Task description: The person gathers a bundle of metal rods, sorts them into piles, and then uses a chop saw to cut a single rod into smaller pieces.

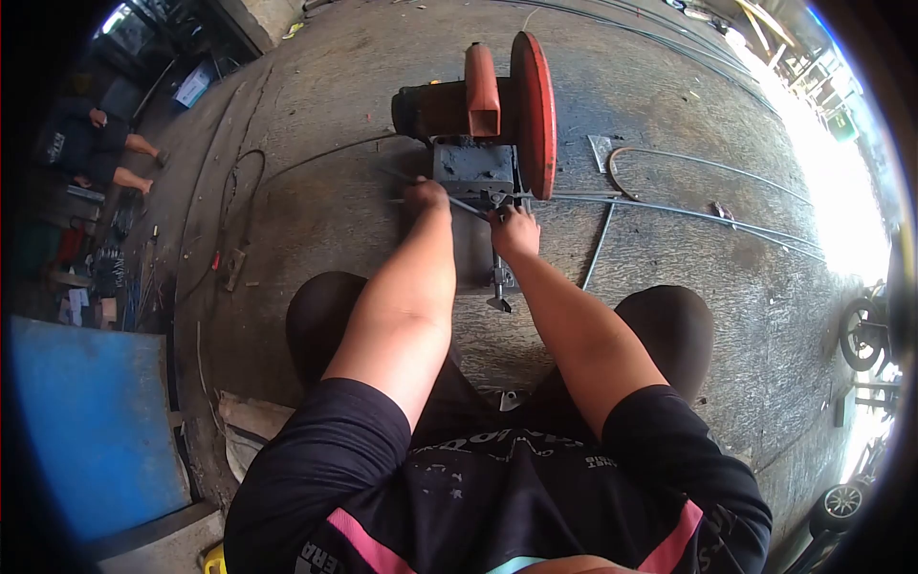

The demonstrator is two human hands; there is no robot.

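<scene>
A cut-off saw (475, 163) with a red blade guard (542, 115) and a red handle (482, 91) stands on the floor in front of me. My left hand (427, 195) is closed around a thin metal rod (469, 208) at the left front of the saw's base. My right hand (517, 232) has its fingers bent at the saw's clamp (498, 199), close to the rod's end; what the fingertips grip is hidden. Below it hangs the clamp's screw handle (499, 303). Long thin rods (669, 204) run from the saw to the right.
A cable (316, 156) runs left from the saw. A person (96, 143) sits at the far left, near assorted tools. A blue panel (91, 421) stands at the lower left. More rods lie at the top right. Wheels (863, 333) show at the right edge.
</scene>
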